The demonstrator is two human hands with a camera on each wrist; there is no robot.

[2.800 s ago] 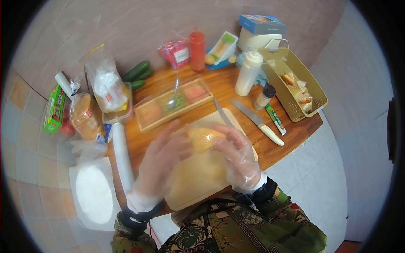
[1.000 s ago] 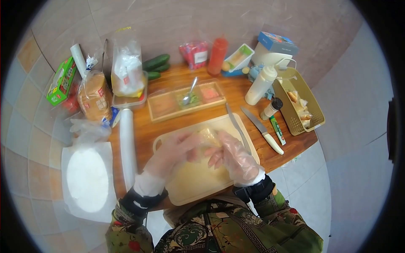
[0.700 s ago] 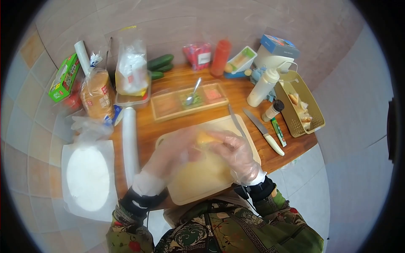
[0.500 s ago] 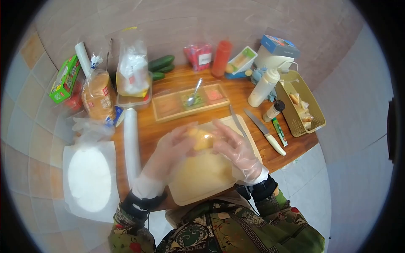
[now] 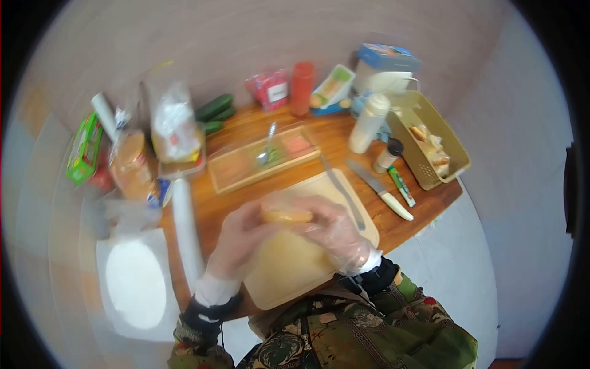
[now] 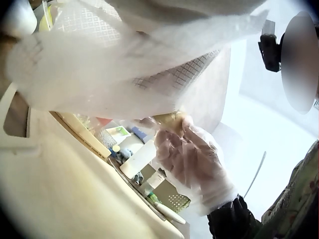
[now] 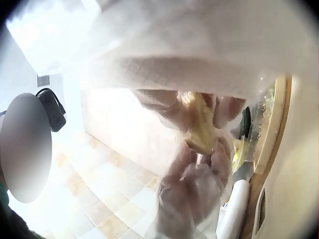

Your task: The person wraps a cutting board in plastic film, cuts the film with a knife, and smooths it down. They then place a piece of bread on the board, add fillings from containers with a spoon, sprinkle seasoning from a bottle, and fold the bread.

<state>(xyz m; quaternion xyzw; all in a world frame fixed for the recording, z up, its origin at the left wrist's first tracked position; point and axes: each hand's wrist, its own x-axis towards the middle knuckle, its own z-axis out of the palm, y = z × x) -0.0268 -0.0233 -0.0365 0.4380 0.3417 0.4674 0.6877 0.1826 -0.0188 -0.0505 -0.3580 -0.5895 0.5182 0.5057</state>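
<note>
A golden bread roll in shiny clear film [image 5: 286, 215] is held up over the cream cutting board [image 5: 289, 273]. My left hand [image 5: 238, 237], in a clear plastic glove, grips its left end between thumb and fingers. From the other side my gloved right hand [image 5: 337, 232] pinches the right end. In the right wrist view the roll [image 7: 200, 124] shows pale yellow between the fingertips of both hands. The left wrist view has the right hand [image 6: 192, 162] at the roll, while the left glove's loose plastic covers much of the picture.
A grey blade [image 5: 342, 190] lies along the board's right side, with a white-handled knife [image 5: 380, 189] beyond it. Behind stand a divided wooden tray [image 5: 264, 161] and a white squeeze bottle [image 5: 369, 126]. A basket [image 5: 458, 147] holds wrapped rolls; a film roll [image 5: 185, 230] lies left.
Both hands have turned the wrapped roll between their fingers and moved closer together on it. The head view has tilted slightly, shifting the table in the picture.
</note>
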